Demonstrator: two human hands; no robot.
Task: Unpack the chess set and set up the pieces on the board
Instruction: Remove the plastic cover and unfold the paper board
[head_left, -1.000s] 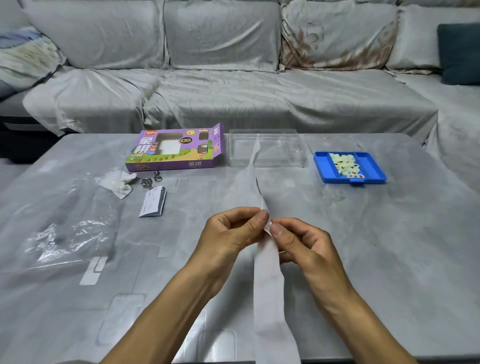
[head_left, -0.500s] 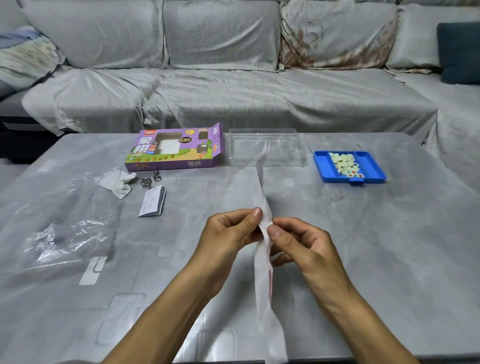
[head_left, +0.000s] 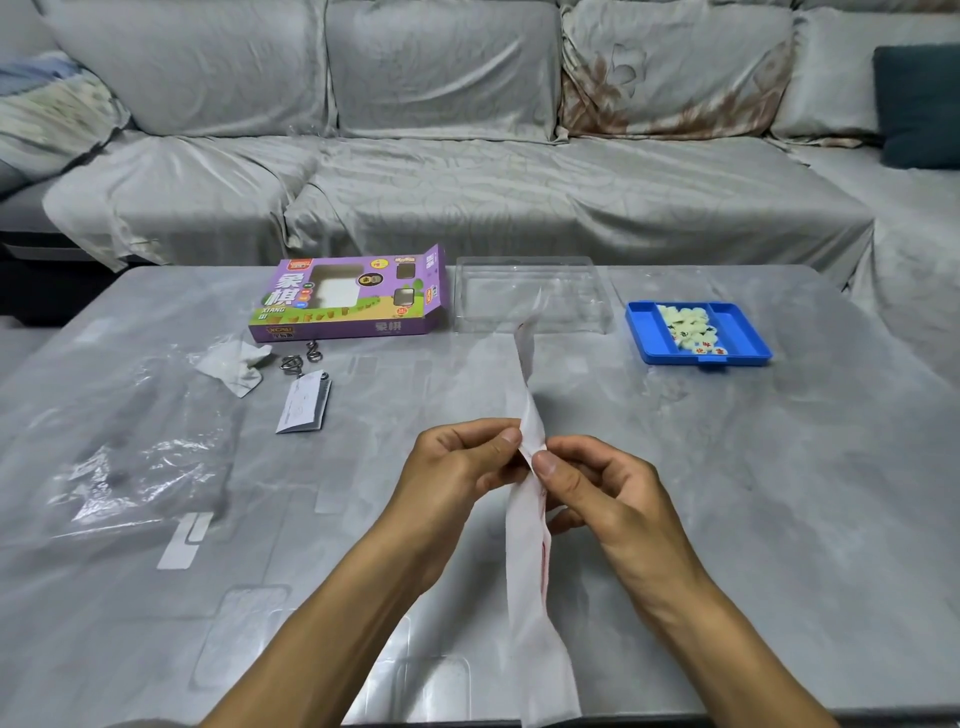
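Now we see both hands meeting over the near middle of the grey marbled table (head_left: 779, 493), and between them hangs a long folded strip of thin white paper with faint red print (head_left: 527, 561). The left hand (head_left: 457, 467) pinches the strip with thumb and forefinger, its other fingers curled; the right hand (head_left: 597, 488) pinches it just beside, thumb on the near face, fingers tucked behind. The strip stands on edge, its upper end rising toward the far side, its lower end trailing off the near edge of our view.

On the far right sits a shallow blue plastic tray (head_left: 748, 338), and in its middle section lies a heap of round cream-white chess pieces with red and dark characters (head_left: 688, 327). To the left of that we have a clear plastic lid (head_left: 530, 296), then a purple cardboard box with an open flap (head_left: 353, 299). Nearer, on the left, lie a crumpled white tissue (head_left: 234, 361), some twisted metal wire rings (head_left: 301, 358), a small folded white leaflet (head_left: 304, 402) and a crinkled clear plastic bag (head_left: 135, 467). Behind the table runs a grey covered sofa (head_left: 467, 156).
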